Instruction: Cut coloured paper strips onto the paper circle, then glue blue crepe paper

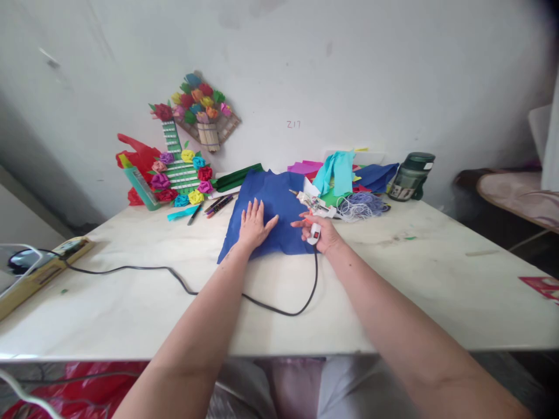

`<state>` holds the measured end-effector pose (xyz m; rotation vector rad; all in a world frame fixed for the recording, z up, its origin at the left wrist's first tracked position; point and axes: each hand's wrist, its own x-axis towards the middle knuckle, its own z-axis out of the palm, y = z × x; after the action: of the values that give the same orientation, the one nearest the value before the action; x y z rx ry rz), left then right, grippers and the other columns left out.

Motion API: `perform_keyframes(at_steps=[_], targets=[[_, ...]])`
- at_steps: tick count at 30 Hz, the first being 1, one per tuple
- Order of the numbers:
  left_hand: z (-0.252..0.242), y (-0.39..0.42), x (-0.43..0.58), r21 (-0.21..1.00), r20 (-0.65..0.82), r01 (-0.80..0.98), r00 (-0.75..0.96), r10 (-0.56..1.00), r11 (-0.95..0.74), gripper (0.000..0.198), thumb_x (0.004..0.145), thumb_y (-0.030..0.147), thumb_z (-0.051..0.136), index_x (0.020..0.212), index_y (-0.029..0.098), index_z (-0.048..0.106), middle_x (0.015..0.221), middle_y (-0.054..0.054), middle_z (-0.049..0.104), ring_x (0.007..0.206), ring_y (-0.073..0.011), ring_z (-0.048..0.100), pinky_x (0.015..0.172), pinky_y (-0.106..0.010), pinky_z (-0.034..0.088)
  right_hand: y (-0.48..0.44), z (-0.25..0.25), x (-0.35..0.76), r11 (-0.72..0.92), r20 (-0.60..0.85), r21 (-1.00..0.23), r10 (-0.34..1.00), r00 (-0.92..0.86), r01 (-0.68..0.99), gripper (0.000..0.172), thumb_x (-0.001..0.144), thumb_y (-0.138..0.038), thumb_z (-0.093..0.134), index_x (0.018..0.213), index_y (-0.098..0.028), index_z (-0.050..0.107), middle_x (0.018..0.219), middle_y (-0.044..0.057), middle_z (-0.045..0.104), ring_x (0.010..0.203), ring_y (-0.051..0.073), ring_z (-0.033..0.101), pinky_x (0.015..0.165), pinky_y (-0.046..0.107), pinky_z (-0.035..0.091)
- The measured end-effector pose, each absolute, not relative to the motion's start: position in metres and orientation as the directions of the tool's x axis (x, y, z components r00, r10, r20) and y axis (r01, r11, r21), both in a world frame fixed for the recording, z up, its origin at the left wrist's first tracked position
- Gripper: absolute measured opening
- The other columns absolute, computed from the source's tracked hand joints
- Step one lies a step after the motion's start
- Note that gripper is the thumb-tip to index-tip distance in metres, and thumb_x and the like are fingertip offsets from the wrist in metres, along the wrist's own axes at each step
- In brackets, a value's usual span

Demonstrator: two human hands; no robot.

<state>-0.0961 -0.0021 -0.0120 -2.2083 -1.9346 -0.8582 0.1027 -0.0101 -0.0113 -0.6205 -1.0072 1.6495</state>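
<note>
A sheet of dark blue paper (275, 195), its edges uneven, lies on the white table (144, 314) in front of me. My left hand (255, 226) rests flat on it, palm down with fingers spread. A white hot glue gun (315, 233) is gripped in my right hand (325, 231) over the sheet's right side. Its nozzle points up and to the left. From the handle a black cord (279, 313) loops across the table, passing under my left forearm.
A yellowish power strip (39, 276) takes the cord at the left. Pens (217, 205), a paper-flower guitar (183, 171) and a glue bottle (142, 185) stand or lie back left. Coloured paper (336, 173), lilac yarn (362, 205) and a dark green bottle (410, 176) occupy the back right.
</note>
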Motion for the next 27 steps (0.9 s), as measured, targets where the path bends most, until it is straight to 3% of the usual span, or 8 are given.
perform_keyframes(at_steps=[3, 5, 7, 10, 13, 15, 22, 27], targets=[[0.004, -0.005, -0.097, 0.378, 0.557, 0.902, -0.039, 0.83, -0.211, 0.056, 0.084, 0.051, 0.033, 0.126, 0.016, 0.045, 0.135, -0.01, 0.041, 0.127, -0.0225, 0.033, 0.104, -0.037, 0.023, -0.011, -0.009, 0.1, -0.081, 0.091, -0.85, 0.95, -0.297, -0.52, 0.014, 0.069, -0.028, 0.056, 0.077, -0.017, 0.057, 0.072, 0.007, 0.07, 0.042, 0.011, 0.053, 0.049, 0.027, 0.049], [0.014, -0.01, -0.095, 0.506, 0.529, 0.832, -0.09, 0.844, -0.229, 0.053, 0.084, 0.053, 0.03, 0.106, 0.016, 0.061, 0.11, -0.01, 0.062, 0.106, -0.0219, 0.054, 0.093, -0.033, 0.036, -0.012, -0.007, 0.096, -0.063, 0.11, -0.84, 0.953, -0.284, -0.538, 0.017, 0.071, -0.032, 0.058, 0.077, -0.017, 0.058, 0.076, 0.008, 0.07, 0.054, 0.014, 0.06, 0.06, 0.03, 0.052], [0.021, -0.017, -0.087, 0.64, 0.431, 0.718, -0.04, 0.901, -0.274, 0.057, 0.082, 0.057, 0.03, 0.08, 0.014, 0.067, 0.08, -0.009, 0.068, 0.082, -0.0199, 0.062, 0.08, -0.029, 0.044, -0.013, -0.006, 0.091, -0.007, 0.159, -0.83, 0.955, -0.249, -0.558, 0.021, 0.073, -0.038, 0.059, 0.077, -0.017, 0.06, 0.083, 0.008, 0.069, 0.068, 0.016, 0.062, 0.07, 0.032, 0.052], [0.024, -0.027, -0.07, 0.792, 0.244, 0.509, 0.242, 0.939, -0.337, 0.052, 0.075, 0.06, 0.043, 0.066, 0.013, 0.064, 0.064, -0.007, 0.065, 0.065, -0.0166, 0.062, 0.067, -0.025, 0.046, -0.013, -0.005, 0.083, 0.115, 0.242, -0.82, 0.957, -0.158, -0.561, 0.03, 0.073, -0.047, 0.058, 0.081, -0.018, 0.063, 0.094, 0.006, 0.067, 0.085, 0.017, 0.06, 0.076, 0.029, 0.049], [0.021, -0.034, -0.053, 0.893, 0.093, 0.349, 0.476, 0.874, -0.285, 0.045, 0.067, 0.057, 0.055, 0.069, 0.012, 0.06, 0.06, -0.004, 0.062, 0.059, -0.0141, 0.06, 0.059, -0.023, 0.046, -0.011, -0.007, 0.077, 0.178, 0.263, -0.837, 0.96, -0.094, -0.518, 0.038, 0.073, -0.054, 0.055, 0.088, -0.02, 0.064, 0.103, 0.005, 0.064, 0.094, 0.016, 0.057, 0.079, 0.028, 0.046], [0.017, -0.035, -0.046, 0.928, 0.058, 0.282, 0.538, 0.841, -0.244, 0.043, 0.065, 0.054, 0.06, 0.074, 0.012, 0.058, 0.06, -0.002, 0.06, 0.055, -0.0121, 0.058, 0.056, -0.023, 0.046, -0.01, -0.007, 0.074, 0.184, 0.26, -0.849, 0.962, -0.087, -0.495, 0.043, 0.072, -0.057, 0.053, 0.092, -0.021, 0.064, 0.104, 0.005, 0.063, 0.097, 0.017, 0.055, 0.081, 0.029, 0.045], [0.024, -0.038, -0.051, 0.925, 0.118, 0.254, 0.514, 0.85, -0.282, 0.038, 0.069, 0.051, 0.058, 0.071, 0.014, 0.051, 0.053, 0.001, 0.056, 0.048, -0.0092, 0.053, 0.049, -0.021, 0.041, -0.012, -0.003, 0.071, 0.186, 0.296, -0.843, 0.944, -0.147, -0.505, 0.047, 0.07, -0.058, 0.056, 0.101, -0.024, 0.062, 0.103, 0.004, 0.064, 0.098, 0.019, 0.055, 0.08, 0.03, 0.045], [0.049, -0.032, -0.084, 0.865, 0.262, 0.364, 0.262, 0.929, -0.346, 0.037, 0.069, 0.051, 0.057, 0.065, 0.015, 0.05, 0.051, 0.002, 0.054, 0.047, -0.009, 0.051, 0.05, -0.021, 0.04, -0.013, -0.004, 0.077, 0.147, 0.25, -0.898, 0.946, -0.207, -0.415, 0.047, 0.071, -0.057, 0.055, 0.105, -0.025, 0.06, 0.107, 0.002, 0.063, 0.098, 0.018, 0.056, 0.074, 0.028, 0.045]])
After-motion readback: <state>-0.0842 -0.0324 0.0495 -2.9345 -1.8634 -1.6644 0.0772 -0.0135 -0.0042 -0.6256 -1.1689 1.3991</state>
